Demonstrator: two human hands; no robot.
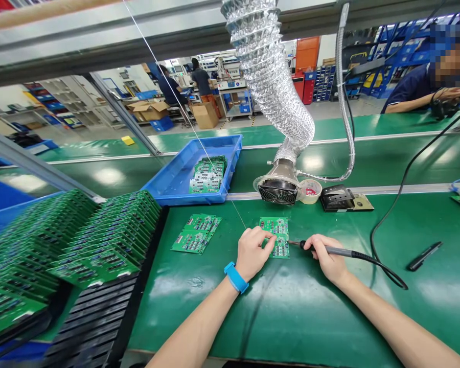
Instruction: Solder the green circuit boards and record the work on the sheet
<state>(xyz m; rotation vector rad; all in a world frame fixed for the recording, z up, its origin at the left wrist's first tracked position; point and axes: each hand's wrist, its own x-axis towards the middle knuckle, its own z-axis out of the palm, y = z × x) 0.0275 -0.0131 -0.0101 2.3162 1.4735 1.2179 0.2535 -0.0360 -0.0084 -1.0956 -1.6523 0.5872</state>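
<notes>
Head view: right hand (pixel 328 259) grips a slim grey-and-black soldering iron (pixel 339 251), long axis sideways, tip leftward at a rectangular green circuit board (pixel 279 226); left hand (pixel 253 251), pinching thin pale wire (pixel 235 208), partly covers it; black square fan (pixel 278 192) beyond.

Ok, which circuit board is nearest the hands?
The single board in front of the fan, partly hidden by the left hand; other boards, like those in the blue tray, are farther off.

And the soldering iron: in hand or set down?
In hand: the right hand grips the soldering iron, its tip at the circuit board.
</notes>
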